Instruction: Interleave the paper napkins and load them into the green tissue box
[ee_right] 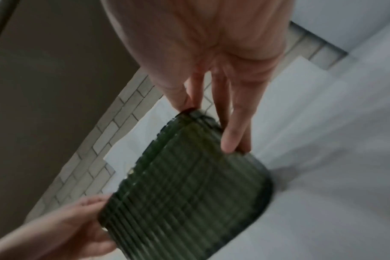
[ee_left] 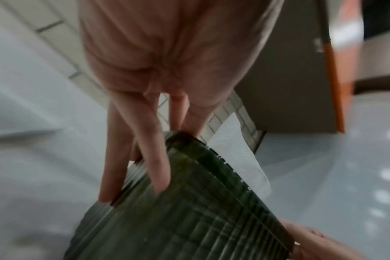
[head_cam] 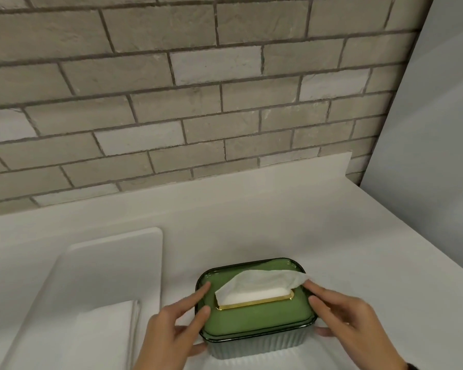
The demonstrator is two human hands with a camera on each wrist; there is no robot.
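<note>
The green tissue box (head_cam: 251, 320) stands on the white counter with its lid on. A white napkin (head_cam: 259, 285) sticks out of the gold-rimmed slot and leans to the right. My left hand (head_cam: 169, 329) is at the box's left end, two straight fingers lying on the lid and the thumb touching the front wall. My right hand (head_cam: 350, 316) mirrors it at the right end, fingers on the lid edge, thumb at the side wall. The left wrist view shows straight fingers (ee_left: 158, 172) along the ribbed box (ee_left: 189, 211). The right wrist view shows the same on the box (ee_right: 185, 184).
A stack of white napkins (head_cam: 107, 327) lies at the lower left on a white board (head_cam: 112, 263). The brick wall (head_cam: 198, 102) rises behind the counter. A pale panel (head_cam: 439, 156) closes the right side.
</note>
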